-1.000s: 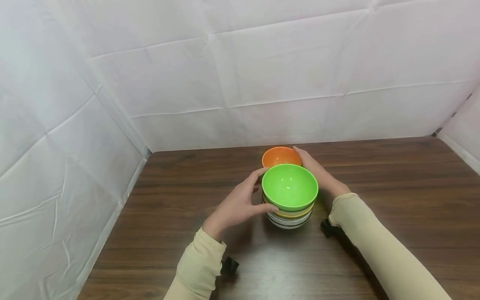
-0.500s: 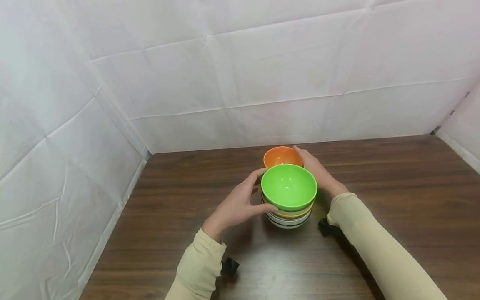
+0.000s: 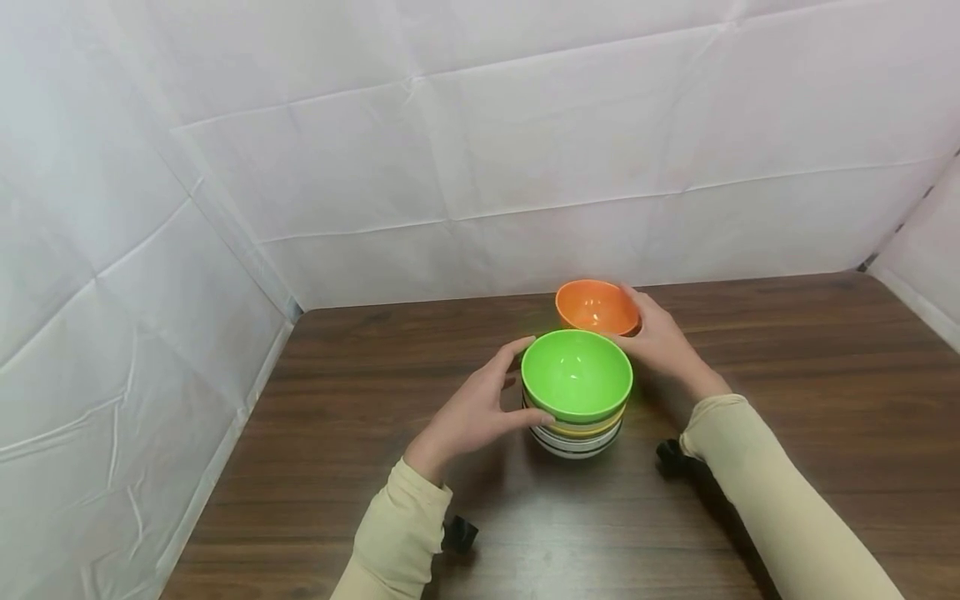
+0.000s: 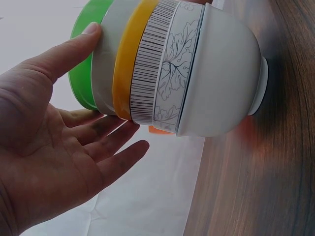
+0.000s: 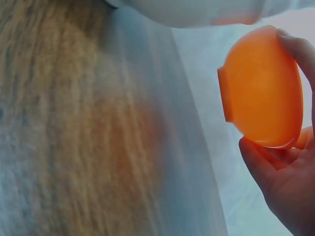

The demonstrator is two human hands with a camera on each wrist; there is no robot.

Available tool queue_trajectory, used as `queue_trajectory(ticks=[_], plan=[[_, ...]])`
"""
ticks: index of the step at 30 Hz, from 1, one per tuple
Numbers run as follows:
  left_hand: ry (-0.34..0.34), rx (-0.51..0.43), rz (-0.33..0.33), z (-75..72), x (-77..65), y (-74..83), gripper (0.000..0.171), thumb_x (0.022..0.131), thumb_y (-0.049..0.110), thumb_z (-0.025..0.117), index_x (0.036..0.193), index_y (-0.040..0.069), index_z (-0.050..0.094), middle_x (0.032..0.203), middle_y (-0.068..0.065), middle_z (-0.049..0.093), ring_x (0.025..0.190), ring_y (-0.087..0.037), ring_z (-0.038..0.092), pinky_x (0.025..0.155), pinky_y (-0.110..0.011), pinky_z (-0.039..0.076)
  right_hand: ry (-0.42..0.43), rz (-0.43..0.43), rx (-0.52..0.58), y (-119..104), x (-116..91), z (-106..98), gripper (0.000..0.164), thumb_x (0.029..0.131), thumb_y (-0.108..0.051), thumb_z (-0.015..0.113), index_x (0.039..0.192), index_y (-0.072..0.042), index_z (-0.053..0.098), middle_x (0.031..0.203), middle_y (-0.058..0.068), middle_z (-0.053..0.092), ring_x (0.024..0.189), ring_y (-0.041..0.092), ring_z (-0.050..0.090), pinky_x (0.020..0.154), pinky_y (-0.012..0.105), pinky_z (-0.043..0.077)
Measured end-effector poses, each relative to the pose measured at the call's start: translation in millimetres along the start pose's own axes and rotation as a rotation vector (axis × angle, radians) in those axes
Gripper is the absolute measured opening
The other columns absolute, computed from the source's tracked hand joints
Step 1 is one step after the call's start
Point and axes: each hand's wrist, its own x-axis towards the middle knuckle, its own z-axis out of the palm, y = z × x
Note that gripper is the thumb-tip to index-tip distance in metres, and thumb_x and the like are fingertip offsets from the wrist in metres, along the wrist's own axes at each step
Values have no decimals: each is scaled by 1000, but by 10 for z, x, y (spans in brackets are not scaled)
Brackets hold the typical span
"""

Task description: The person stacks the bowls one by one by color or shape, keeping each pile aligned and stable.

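Observation:
A stack of nested bowls stands upright on the table, with a green bowl [image 3: 576, 375] on top. Below it come a grey bowl [image 4: 106, 64], a yellow bowl [image 4: 129, 64], and patterned white bowls [image 4: 221, 73]. My left hand [image 3: 480, 408] holds the stack's left side near the top, thumb in front and fingers round the far side. Behind the stack and to its right, my right hand [image 3: 663, 342] grips an orange bowl [image 5: 266, 93] by its side between thumb and fingers. That bowl is raised off the table, foot downward.
The dark wooden table [image 3: 360, 400] ends at a white sheet wall [image 3: 525, 150] just behind the bowls. Another white sheet wall [image 3: 90, 375] runs along the left side. Black wrist devices [image 3: 459, 533] hang below both sleeves.
My right hand has moved the orange bowl to the right and slightly back, partly out from behind the stack; its thumb now shows. My left hand stays on the stack.

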Motion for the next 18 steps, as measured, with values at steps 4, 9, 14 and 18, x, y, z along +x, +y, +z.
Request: queue_trajectory(ticks=[4,9,14,18], plan=[[-1,-3,-13,-1,0,1,88,77,27,79,148,17,28,150,-1,38,132,-18,40,107,-44,41,25,67,72,-29,-81,-84,101,79,-46,73,153,-5,15,152,24,29,132,37,35,109,60,32],[-8,-6,-25,-11,-14,2,88,77,28,79,148,18,28,150,-1,37,131,-20,42,107,-44,42,58,100,150,-45,-189,-139,99,81,-41,73,153,-9,14,154,22,27,133,37,34,110,59,31],[-7,-8,-31,-23,-36,4,89,77,29,79,148,18,27,150,-1,37,131,-20,42,107,-43,42,80,96,221,-46,-251,-154,91,84,-32,72,153,-8,16,154,22,26,133,36,35,111,58,30],[-4,-9,-27,-36,-58,11,89,77,28,80,148,18,27,150,-1,38,131,-20,42,107,-43,42,84,76,260,-75,-285,-174,86,87,-28,69,153,-7,17,154,22,28,131,34,36,111,57,30]])
